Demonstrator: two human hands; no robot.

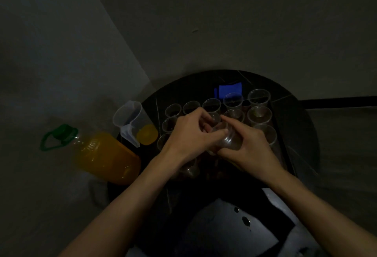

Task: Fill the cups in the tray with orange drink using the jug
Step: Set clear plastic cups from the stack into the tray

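Evidently, the right hand point(244, 148) grips nested clear plastic cups point(229, 141) while the left hand point(183, 134) pinches the top rim, above the dark tray point(282, 146). Twist gently to part them. The clear plastic jug point(130, 120) stands just left of the tray.

A dim, plain room, likely a home: bare walls point(224, 22) meet in a corner behind a small round dark table point(295, 118) with plastic cups point(259, 97), a jug point(130, 122) and a big bottle point(106, 154)

Bare forearms and bare wrists run up to the left hand point(183, 134) and right hand point(251, 148), dimly lit.
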